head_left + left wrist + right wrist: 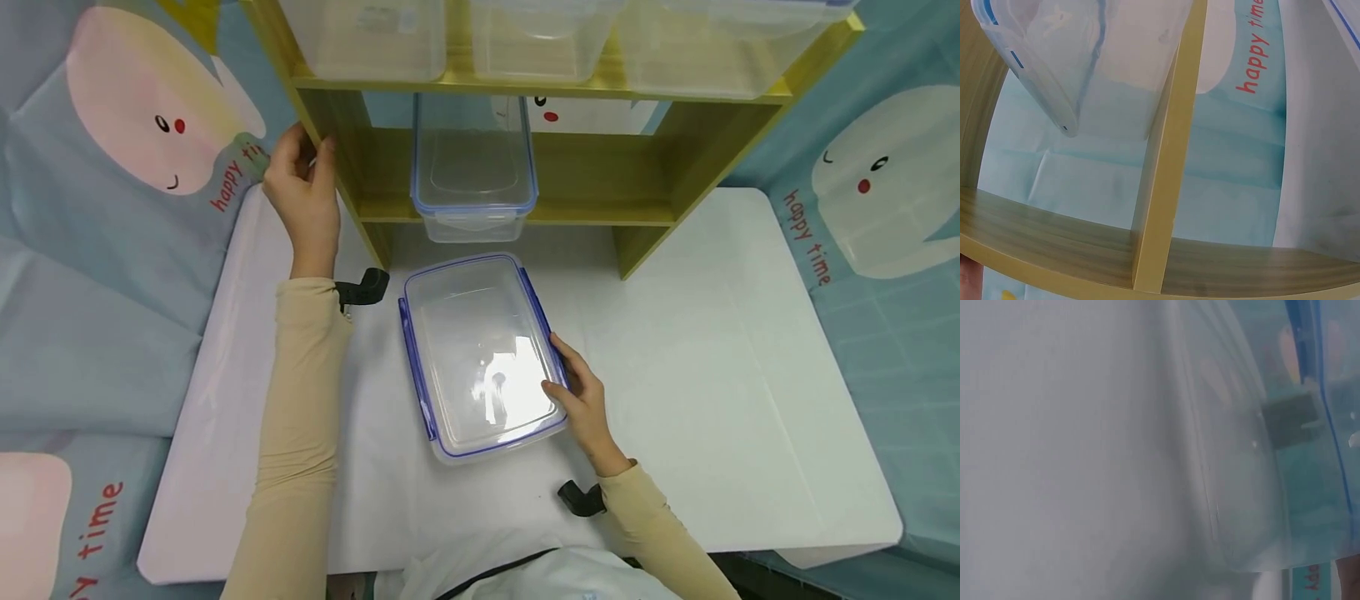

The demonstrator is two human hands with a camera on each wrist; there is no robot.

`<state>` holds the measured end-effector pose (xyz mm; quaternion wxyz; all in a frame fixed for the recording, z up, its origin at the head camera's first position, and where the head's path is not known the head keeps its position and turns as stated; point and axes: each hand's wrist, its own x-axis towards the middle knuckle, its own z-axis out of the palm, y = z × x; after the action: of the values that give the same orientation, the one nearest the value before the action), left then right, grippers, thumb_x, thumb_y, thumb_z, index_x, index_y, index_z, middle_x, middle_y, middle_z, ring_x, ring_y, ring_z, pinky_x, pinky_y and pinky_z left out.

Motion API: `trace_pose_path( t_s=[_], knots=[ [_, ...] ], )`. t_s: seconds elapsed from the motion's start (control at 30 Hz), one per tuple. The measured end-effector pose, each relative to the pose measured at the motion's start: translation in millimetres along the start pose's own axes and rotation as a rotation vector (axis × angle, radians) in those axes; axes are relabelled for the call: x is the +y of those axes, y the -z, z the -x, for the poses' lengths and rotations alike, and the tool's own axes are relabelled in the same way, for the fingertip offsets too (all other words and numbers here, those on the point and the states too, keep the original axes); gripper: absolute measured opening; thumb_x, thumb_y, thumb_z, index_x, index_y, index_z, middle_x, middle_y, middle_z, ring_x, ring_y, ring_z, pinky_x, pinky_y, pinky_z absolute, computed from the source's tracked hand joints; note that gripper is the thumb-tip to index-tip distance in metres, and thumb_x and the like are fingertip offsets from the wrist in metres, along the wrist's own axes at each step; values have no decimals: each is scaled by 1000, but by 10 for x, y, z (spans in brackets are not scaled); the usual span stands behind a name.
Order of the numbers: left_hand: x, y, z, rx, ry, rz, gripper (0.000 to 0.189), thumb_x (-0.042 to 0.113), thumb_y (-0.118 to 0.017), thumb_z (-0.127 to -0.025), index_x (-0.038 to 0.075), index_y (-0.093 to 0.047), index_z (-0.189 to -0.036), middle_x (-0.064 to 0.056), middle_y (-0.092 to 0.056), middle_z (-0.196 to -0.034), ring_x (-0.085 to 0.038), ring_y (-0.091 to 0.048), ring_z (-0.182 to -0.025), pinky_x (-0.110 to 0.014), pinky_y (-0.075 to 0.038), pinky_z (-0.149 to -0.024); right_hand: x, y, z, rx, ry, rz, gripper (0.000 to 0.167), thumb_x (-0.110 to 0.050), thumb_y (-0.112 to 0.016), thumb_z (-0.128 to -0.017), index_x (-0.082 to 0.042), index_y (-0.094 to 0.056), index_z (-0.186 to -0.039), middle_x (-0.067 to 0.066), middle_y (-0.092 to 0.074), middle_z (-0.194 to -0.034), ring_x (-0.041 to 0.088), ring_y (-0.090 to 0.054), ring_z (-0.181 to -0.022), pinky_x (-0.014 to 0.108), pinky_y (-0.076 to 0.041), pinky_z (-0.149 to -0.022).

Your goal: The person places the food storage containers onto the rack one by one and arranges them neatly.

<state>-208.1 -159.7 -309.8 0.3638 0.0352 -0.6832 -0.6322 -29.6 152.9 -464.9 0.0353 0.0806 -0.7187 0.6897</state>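
My left hand is at the left side panel of a yellow-green wooden shelf, thumb against the front edge and fingers on the outer face. Only a sliver of this hand shows in the left wrist view. On the table, a clear plastic storage box with blue-edged lid lies slightly turned. My right hand grips its right side near the front corner, thumb on the lid. In the right wrist view the box's clear wall fills the right side.
Another clear lidded box stands on the lower shelf board, jutting past its front edge. Several clear bins line the upper board. The white table extends to both sides, with blue printed cloth around it.
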Motion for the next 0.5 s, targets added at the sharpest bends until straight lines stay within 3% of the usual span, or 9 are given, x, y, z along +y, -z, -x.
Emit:
trace_pose_path(
  t_s=[0.3,0.37,0.5],
  knots=[
    [94,-11,33,-8,-1,-17,17,3,-63,-89,0,-68,-105,-13,-66,-102,-14,-63,-93,-25,-50,-88,29,250,31,47,32,-11,57,16,-53,-82,10,-40,-137,28,-35,-143,15,-37,-132,19,-29,-106],
    [109,-15,41,-7,3,-16,17,3,-63,-89,0,-68,-105,-12,-66,-102,-14,-63,-93,-25,-50,-88,-16,257,51,35,62,33,57,18,-53,-82,11,-38,-137,30,-34,-142,16,-35,-133,18,-29,-106],
    [75,-16,34,-2,7,-18,17,3,-63,-89,1,-68,-105,-11,-66,-102,-14,-63,-93,-25,-50,-87,-181,211,95,-5,181,209,61,20,-56,-78,18,-34,-135,36,-32,-139,31,-32,-134,18,-26,-107]
  ],
)
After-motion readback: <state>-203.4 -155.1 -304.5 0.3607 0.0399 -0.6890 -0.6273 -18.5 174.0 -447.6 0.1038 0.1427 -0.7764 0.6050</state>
